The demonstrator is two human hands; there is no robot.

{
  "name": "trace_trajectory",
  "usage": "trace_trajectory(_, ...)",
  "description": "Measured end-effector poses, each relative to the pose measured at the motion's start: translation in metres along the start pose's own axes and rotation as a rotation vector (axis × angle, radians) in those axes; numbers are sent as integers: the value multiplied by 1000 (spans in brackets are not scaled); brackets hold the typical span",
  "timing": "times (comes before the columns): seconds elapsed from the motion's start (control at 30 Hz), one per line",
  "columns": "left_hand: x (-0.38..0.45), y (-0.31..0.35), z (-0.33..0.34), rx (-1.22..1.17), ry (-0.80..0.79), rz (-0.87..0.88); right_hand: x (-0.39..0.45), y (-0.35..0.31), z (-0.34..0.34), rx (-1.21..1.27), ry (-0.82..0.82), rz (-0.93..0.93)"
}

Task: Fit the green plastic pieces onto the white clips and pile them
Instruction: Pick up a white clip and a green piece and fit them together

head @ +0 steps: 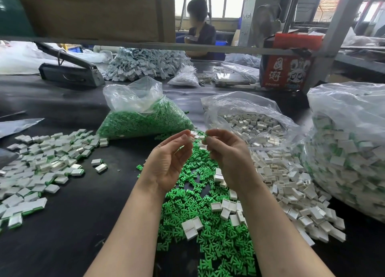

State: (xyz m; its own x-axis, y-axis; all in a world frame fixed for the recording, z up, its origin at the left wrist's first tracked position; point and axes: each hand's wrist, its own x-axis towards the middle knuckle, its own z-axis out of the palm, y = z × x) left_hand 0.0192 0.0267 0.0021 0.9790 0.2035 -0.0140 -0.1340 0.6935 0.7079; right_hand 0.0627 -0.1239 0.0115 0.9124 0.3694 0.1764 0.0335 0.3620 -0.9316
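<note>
Both forearms rise side by side above the green pieces, palms facing each other. The left hand and right hand curl inward, fingertips pinching small parts, nearly meeting above that heap.

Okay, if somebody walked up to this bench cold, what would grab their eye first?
Probably the bright loose green pieces spread mid-table under both raised hands. The left hand pinches a white clip; the right hand pinches a green piece. Finished clips are piled left.
</note>
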Motion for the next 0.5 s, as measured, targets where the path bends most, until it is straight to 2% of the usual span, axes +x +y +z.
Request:
trace_trajectory(0.17, -2, 0, 1, 34, -31, 15, -1, -1, 1, 29, -9, 8)
trace_trajectory(0.37, -3, 0, 2, -17, 1, 2, -2, -3, 1, -25, 0, -13)
trace_trajectory(0.5, -4, 1, 2, 40, 5, 12, -3, -3, 1, 12, -19, 5)
